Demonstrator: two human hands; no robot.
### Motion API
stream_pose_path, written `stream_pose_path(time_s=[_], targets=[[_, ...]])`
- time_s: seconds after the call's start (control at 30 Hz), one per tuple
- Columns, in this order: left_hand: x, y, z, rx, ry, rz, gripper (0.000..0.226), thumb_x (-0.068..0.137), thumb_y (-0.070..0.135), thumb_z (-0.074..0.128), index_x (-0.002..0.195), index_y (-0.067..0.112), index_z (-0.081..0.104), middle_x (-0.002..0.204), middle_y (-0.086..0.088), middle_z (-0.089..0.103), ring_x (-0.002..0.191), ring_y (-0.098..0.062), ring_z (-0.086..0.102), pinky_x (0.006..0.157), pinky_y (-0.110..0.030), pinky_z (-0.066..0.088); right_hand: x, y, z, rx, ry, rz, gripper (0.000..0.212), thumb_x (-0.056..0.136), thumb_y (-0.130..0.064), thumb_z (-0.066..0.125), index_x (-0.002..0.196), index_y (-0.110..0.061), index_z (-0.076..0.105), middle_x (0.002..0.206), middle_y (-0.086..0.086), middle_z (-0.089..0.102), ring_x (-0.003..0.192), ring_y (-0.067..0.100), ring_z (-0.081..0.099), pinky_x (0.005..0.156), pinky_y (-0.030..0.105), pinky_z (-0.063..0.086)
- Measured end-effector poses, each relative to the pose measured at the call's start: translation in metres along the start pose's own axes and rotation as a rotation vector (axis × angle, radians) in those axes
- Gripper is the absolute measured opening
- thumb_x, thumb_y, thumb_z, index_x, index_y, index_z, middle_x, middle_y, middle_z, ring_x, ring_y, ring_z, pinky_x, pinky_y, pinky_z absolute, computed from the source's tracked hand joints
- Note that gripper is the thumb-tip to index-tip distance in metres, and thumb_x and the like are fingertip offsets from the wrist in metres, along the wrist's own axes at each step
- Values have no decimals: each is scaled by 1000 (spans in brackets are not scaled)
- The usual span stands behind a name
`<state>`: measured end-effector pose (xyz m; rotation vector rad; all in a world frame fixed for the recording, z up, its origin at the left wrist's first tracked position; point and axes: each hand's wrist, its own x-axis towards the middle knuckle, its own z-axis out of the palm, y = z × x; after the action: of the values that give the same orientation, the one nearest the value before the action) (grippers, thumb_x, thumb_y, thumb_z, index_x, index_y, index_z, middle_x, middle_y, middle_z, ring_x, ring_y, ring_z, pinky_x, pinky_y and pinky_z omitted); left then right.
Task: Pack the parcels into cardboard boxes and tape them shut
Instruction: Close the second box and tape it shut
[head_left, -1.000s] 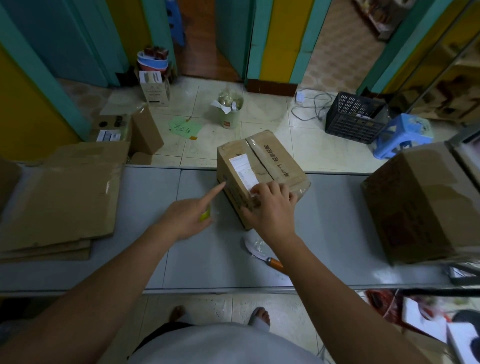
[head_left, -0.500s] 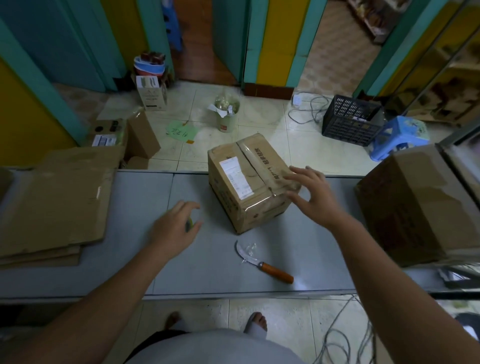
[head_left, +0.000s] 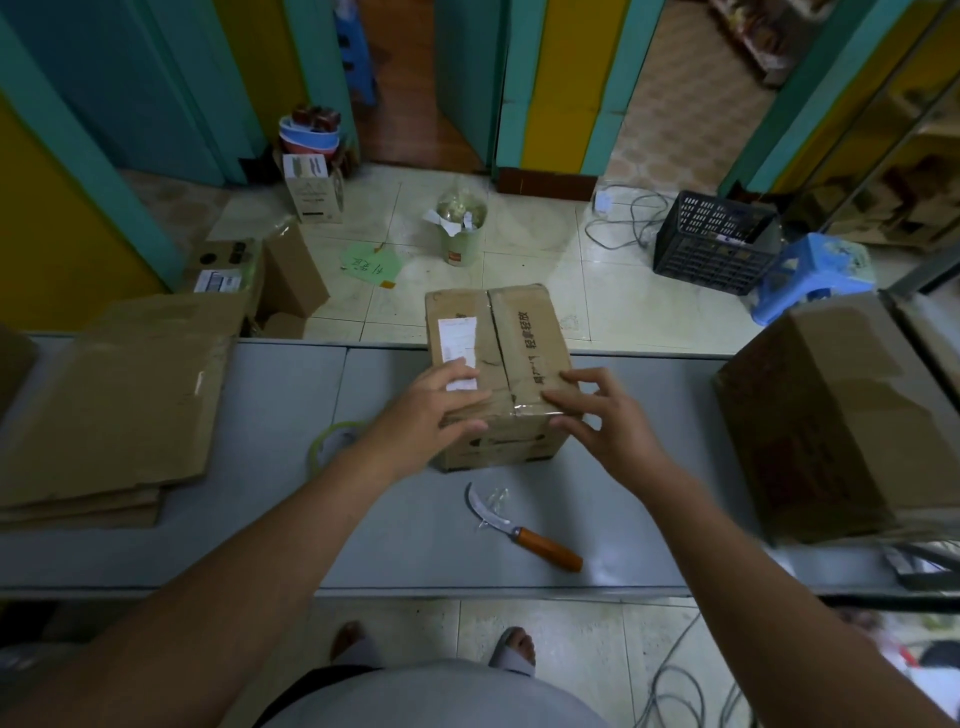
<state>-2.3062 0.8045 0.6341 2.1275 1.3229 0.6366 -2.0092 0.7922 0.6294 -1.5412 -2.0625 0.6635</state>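
A closed cardboard box (head_left: 519, 338) with a white label and clear tape along its top seam stands on the grey table (head_left: 260, 395). My left hand (head_left: 431, 415) lies on the box's near left top corner, fingers over the label and thumb on the front face. My right hand (head_left: 597, 415) touches the near right top edge with spread fingers. A roll of clear tape (head_left: 332, 441) lies on the table just left of my left wrist. A curved knife with an orange handle (head_left: 524, 530) lies in front of the box.
Flattened cardboard sheets (head_left: 104, 410) are stacked on the table's left. A large cardboard box (head_left: 841, 415) stands on the right. Beyond the table, the floor holds an open box (head_left: 280, 280), a bin (head_left: 461, 228), a black crate (head_left: 711, 244) and a blue stool (head_left: 810, 275).
My left hand let go of the tape roll and moved onto the box's near left corner. The box has turned square to the table, and my right hand stays at its right edge.
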Motion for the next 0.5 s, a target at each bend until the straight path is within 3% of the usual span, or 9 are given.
stream_pose_path(time_s=[0.07,0.17,0.3,0.4,0.5], targets=[[-2,-12,-6,37,-49,78,49,95,34,73,143,23,65,160,7,45,151,2,22,124,-29,25,-4,4,1,-3,-5,-17,48,92,-55,55,134,-37,69,144,-14,48,118,17,57,103,34,50],[-2,-27,-12,101,-128,184,51,100,37,62,149,22,59,165,5,40,158,-8,23,127,-40,28,-4,8,-3,17,-46,-70,45,96,-48,53,139,-36,65,145,-15,47,130,13,50,114,28,41],[-7,-28,-15,117,-134,208,51,102,33,61,152,23,56,166,2,36,158,-17,24,126,-44,31,-4,8,-13,15,-105,-104,45,101,-40,51,145,-33,60,150,-15,44,122,0,51,106,10,40],[-13,-21,-12,68,-42,126,57,98,31,70,153,26,53,160,5,33,151,-14,31,120,-40,39,-8,9,-14,79,-69,-23,51,101,-33,62,151,-34,52,154,-17,43,126,-3,53,104,15,45],[-22,-14,-7,-2,103,-25,63,90,34,80,144,25,50,143,10,40,129,-2,44,106,-33,54,-15,9,-9,164,49,124,65,93,-39,73,153,-29,48,147,-13,49,119,-2,62,100,15,48]])
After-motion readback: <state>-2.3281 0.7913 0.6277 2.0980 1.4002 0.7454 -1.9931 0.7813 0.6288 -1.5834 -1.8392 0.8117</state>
